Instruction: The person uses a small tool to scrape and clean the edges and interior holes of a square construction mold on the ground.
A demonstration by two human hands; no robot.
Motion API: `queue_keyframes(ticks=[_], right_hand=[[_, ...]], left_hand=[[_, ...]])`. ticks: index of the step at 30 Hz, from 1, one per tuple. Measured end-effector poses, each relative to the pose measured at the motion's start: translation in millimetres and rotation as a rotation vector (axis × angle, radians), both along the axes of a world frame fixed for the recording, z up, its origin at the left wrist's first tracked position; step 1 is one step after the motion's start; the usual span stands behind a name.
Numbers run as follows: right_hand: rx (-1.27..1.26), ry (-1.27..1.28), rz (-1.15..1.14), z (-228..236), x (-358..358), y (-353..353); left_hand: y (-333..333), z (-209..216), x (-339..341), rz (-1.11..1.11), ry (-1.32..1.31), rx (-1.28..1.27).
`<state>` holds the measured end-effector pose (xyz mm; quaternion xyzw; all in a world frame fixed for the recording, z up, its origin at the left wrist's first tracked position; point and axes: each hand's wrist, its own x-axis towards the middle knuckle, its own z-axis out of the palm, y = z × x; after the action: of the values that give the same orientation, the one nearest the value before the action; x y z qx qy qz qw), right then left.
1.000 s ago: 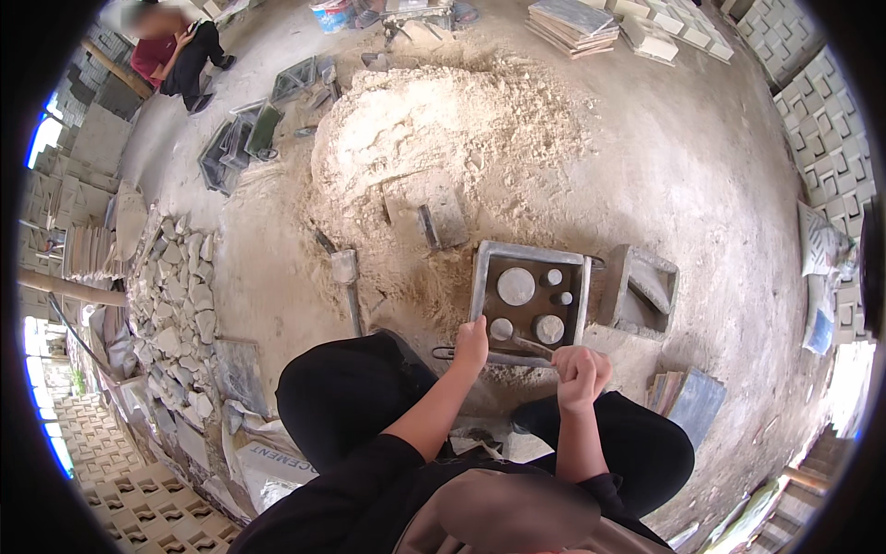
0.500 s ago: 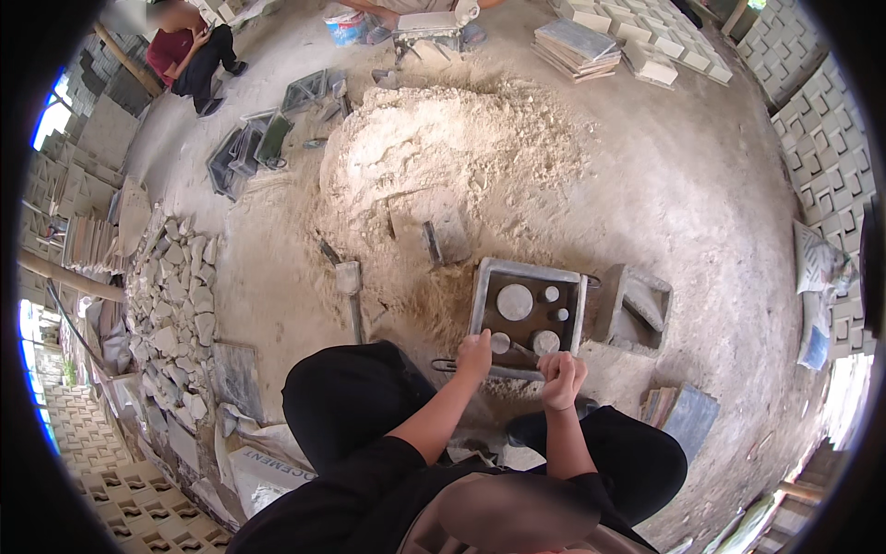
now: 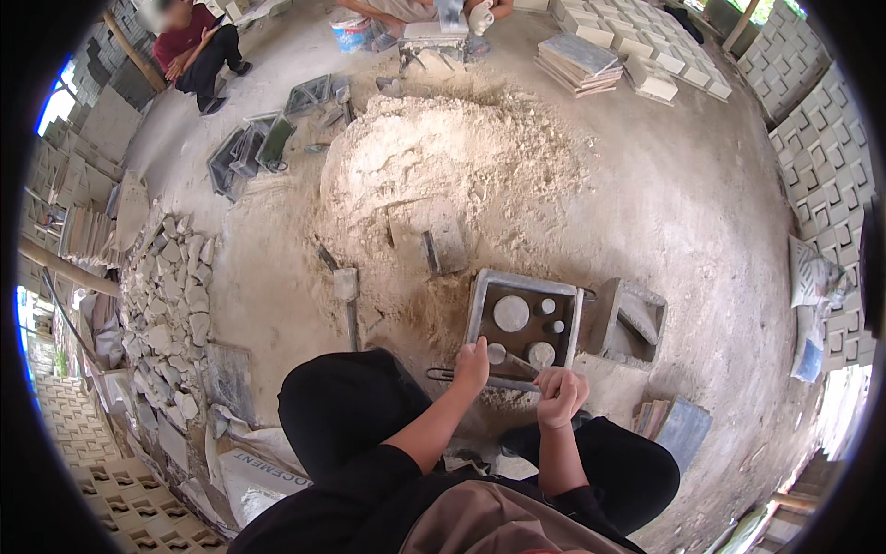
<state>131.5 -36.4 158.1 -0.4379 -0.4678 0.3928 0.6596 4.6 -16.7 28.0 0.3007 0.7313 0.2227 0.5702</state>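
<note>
A grey rectangular mould (image 3: 524,277) stands on the ground just in front of me. Inside it are several round upright cylinders, the largest a pale disc (image 3: 511,314) toward the far left. My left hand (image 3: 472,362) is closed at the mould's near left corner, its fingers wrapped about the rim. My right hand (image 3: 560,395) is a fist by the near right corner. A thin rod (image 3: 517,364) slants across the near part of the mould toward this fist; whether the fist grips it is hidden. A wire loop handle (image 3: 441,374) sticks out at the mould's left.
Beyond the mould lies a heap of pale powder (image 3: 461,157). An open grey box (image 3: 629,323) stands to the right, a hammer-like tool (image 3: 346,286) lies to the left, and broken rubble (image 3: 171,314) farther left. Opposite, a co-worker's hands (image 3: 482,17) work at another mould.
My right hand has drawn slightly toward me, while my left stays at the mould's corner. Across the heap, the co-worker now has a grey upright piece on the other mould. The whole view shifted slightly.
</note>
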Motion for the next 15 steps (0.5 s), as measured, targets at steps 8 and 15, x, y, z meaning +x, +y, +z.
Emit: queue_keyframes(ticks=[8,15], right_hand=[[-0.012,-0.104,-0.057,-1.5,-0.5,1.1],[-0.119,-0.193,-0.017,-18.9,-5.2,4.4]], left_hand=[[2.6,11.8,-1.3,-0.088,0.035,-0.014],[3.1,-5.8,0.4,-0.132,0.005,0.014]])
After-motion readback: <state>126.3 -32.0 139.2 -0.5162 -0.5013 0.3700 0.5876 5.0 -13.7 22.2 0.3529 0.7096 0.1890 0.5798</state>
